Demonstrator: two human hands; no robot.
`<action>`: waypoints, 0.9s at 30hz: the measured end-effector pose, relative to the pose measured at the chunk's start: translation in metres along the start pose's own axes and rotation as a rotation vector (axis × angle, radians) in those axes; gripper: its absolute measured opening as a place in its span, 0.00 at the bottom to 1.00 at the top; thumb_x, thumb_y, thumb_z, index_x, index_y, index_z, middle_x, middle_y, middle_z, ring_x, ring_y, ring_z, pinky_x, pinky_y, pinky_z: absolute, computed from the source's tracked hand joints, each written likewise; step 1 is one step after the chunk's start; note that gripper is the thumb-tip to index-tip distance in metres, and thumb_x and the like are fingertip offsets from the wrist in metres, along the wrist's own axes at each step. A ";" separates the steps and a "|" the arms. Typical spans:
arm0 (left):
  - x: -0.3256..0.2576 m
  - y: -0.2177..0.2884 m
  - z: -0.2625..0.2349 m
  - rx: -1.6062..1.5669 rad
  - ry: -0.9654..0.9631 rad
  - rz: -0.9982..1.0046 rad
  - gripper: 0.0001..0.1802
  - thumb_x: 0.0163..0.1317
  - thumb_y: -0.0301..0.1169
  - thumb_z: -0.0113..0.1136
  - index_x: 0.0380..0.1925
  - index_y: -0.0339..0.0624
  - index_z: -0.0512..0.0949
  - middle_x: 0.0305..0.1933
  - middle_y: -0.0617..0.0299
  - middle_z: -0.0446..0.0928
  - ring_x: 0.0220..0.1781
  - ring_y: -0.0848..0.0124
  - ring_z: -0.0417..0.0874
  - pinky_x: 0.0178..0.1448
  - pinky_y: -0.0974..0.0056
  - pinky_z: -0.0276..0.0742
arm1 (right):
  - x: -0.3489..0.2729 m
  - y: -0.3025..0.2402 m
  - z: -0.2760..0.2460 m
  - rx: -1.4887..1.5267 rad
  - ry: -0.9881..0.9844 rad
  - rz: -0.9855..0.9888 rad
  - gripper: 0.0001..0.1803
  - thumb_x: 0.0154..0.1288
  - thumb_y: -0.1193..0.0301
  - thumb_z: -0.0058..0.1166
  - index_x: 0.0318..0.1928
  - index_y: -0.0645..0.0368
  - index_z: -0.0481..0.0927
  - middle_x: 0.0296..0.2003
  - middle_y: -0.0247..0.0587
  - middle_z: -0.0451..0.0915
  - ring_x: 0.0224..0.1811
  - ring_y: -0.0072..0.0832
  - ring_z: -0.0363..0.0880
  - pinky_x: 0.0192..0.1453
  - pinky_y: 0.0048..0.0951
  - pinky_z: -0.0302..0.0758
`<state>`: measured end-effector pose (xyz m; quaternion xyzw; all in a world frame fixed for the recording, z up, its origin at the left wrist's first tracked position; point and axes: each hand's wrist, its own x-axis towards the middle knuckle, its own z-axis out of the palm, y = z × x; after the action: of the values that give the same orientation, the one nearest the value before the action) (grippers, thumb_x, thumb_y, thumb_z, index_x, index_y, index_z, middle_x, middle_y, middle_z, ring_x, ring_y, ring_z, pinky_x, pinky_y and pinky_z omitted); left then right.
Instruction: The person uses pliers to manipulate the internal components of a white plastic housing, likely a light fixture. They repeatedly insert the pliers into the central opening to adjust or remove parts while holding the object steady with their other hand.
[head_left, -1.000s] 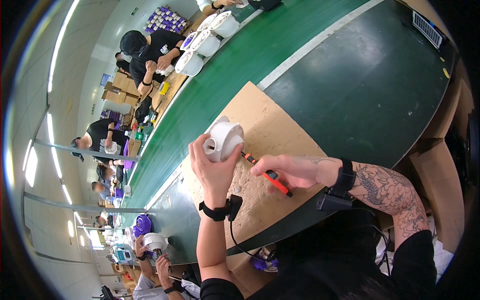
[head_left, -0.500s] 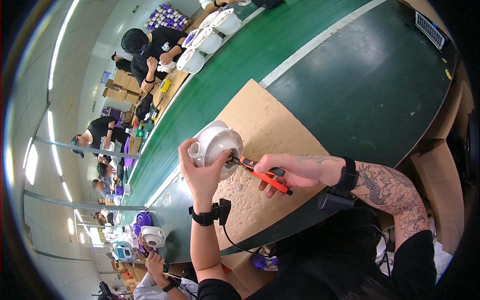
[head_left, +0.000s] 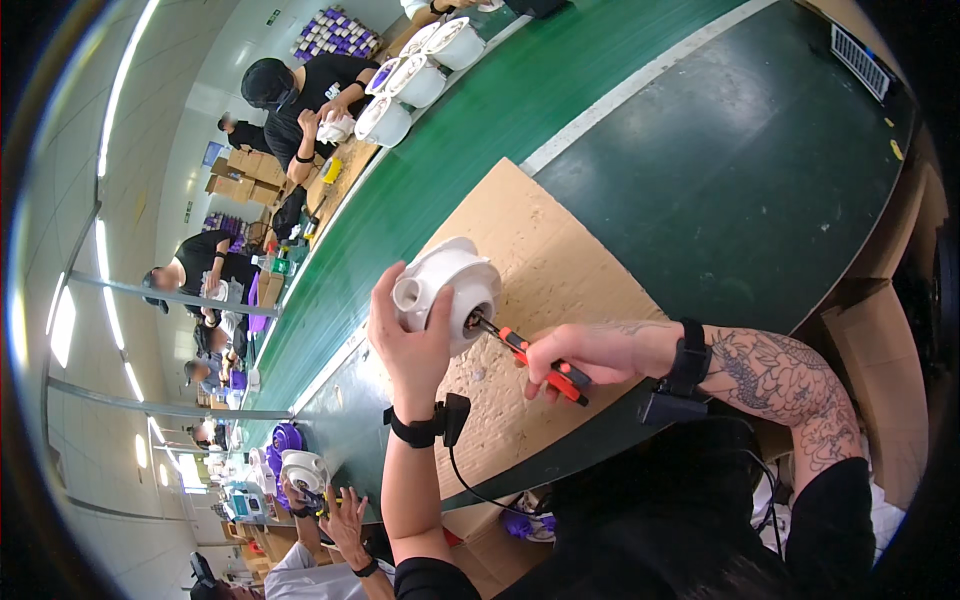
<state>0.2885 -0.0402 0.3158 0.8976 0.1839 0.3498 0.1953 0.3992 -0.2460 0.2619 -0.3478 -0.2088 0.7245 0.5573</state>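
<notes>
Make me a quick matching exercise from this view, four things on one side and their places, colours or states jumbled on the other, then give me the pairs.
Things
1. left hand
2. pliers
3. cardboard sheet
4. white tubs

Matches
A. on the far side of the bright green strip
B. gripping the white part
C. tan, lying on the dark green table
D. red and black, in the right hand

Pairs: 1-B; 2-D; 3-C; 4-A
</notes>
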 end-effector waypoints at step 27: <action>-0.023 0.008 0.012 -0.076 0.331 0.018 0.32 0.58 0.37 0.79 0.57 0.35 0.76 0.49 0.47 0.83 0.49 0.54 0.85 0.54 0.53 0.79 | 0.004 -0.018 -0.004 -0.500 0.182 0.045 0.26 0.66 0.52 0.62 0.53 0.59 0.79 0.45 0.41 0.83 0.46 0.29 0.83 0.44 0.34 0.79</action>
<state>0.2819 -0.0602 0.2984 0.8212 0.1922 0.5014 0.1932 0.4141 -0.2374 0.2705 -0.5430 -0.3224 0.6285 0.4541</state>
